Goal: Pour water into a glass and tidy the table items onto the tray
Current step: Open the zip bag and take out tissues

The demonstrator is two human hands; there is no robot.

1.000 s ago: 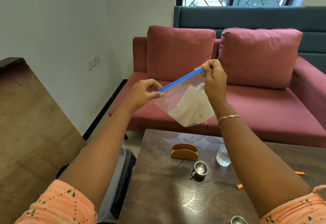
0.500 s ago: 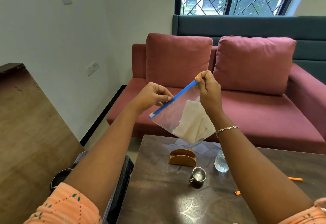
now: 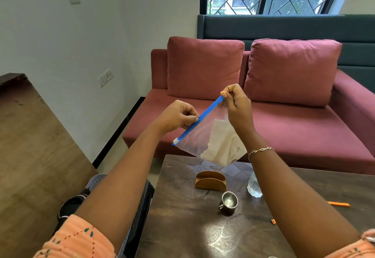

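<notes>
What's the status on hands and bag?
Left hand pinches the zip mid-strip, right hand pinches its top end. Bag held in the air, white cloth inside. Cup, holder, glass on the table below.

Holder [image 3: 210,180], cup [image 3: 229,200] and glass [image 3: 254,186] crowd the table [image 3: 182,217] middle.

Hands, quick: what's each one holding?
Left hand: pinches the strip of the bag, midway.
Right hand: pinches the strip's upper end.
</notes>
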